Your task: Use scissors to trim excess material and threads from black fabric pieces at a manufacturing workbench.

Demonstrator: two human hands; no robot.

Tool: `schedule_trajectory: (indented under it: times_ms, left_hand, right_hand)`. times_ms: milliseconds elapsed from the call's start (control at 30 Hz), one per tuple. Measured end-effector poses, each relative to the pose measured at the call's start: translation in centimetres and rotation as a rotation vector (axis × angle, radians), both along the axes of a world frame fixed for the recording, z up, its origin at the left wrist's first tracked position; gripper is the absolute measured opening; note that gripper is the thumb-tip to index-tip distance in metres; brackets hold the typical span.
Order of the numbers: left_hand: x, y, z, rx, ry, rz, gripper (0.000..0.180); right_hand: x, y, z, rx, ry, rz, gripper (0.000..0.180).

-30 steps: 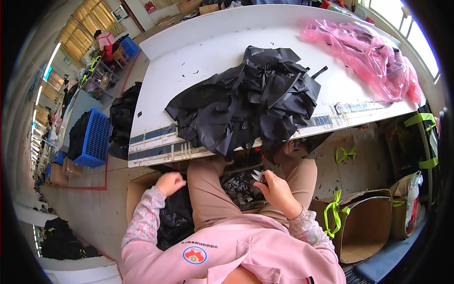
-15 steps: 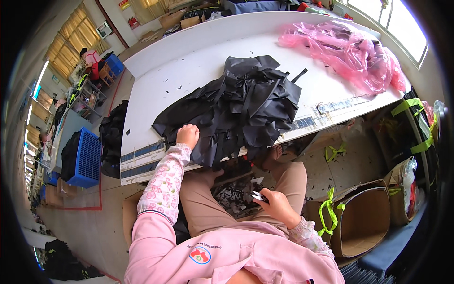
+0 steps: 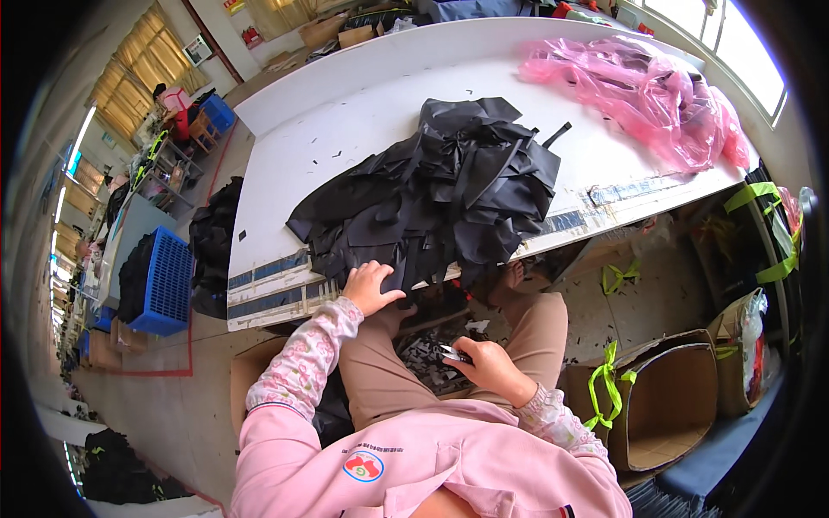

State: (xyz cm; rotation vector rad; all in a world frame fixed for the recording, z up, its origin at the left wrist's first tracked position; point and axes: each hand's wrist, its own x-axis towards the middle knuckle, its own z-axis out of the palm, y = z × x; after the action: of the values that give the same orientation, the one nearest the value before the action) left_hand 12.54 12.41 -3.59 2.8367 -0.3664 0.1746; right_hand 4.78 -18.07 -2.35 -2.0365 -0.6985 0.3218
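Note:
A heap of black fabric pieces (image 3: 440, 186) lies on the white table, with straps and loose edges hanging over its near side. At the left part of that near edge, my left hand (image 3: 370, 288) rests against the fabric, thumb spread from the fingers and nothing visibly gripped. Over my lap, my right hand (image 3: 494, 371) is closed around a pair of small thread snips (image 3: 452, 354), its metal blades pointing left. The handles are mostly hidden in my palm.
The white table (image 3: 285, 186) has a raised back edge and worn tape along its front. Pink plastic wrap (image 3: 639, 104) covers something at the far right. Cardboard boxes (image 3: 669, 401) stand at right, a blue crate (image 3: 164, 285) at left. Dark scraps (image 3: 432, 367) lie below my hands.
My left hand has come off its spot on the fabric and moved down and right to the near edge, its fingers spreading. My right hand with the snips has shifted slightly left.

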Motion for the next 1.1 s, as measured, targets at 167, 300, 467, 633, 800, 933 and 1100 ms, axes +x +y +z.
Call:
schedule_trajectory:
  times_ms: [167, 300, 467, 633, 800, 933, 1100]
  left_hand:
    - [-2.0, -3.0, 0.5, -0.363, -0.081, -0.123, 0.018]
    - [-6.8, -9.0, 4.7, -0.534, 0.02, -0.419, 0.019]
    - [-10.0, -12.7, 3.8, -0.593, 0.06, -0.469, 0.02]
    - [-10.5, -12.3, 4.8, -0.717, 0.128, -0.532, 0.019]
    - [-10.1, -11.2, 5.9, -0.917, 0.196, -0.425, 0.015]
    - [-6.9, -10.5, 7.4, -0.686, 0.088, -0.414, 0.036]
    - [-4.9, -11.8, 7.4, -0.525, 0.365, -0.768, 0.045]
  right_hand:
    - [-0.2, -1.2, -0.8, 0.007, 0.051, -0.064, 0.026]
    - [0.6, -1.3, -1.3, 0.363, 0.352, -0.226, 0.025]
    - [1.4, -0.8, 1.8, 0.47, 0.713, -0.137, 0.027]
    - [0.7, -2.6, 1.8, 0.449, 0.709, -0.056, 0.03]
    - [0.0, -5.1, 4.9, 0.347, 0.344, 0.063, 0.032]
    - [0.5, -7.2, 7.3, 0.202, 0.061, 0.107, 0.032]
    - [0.9, -8.1, 10.4, 0.055, -0.112, 0.144, 0.041]
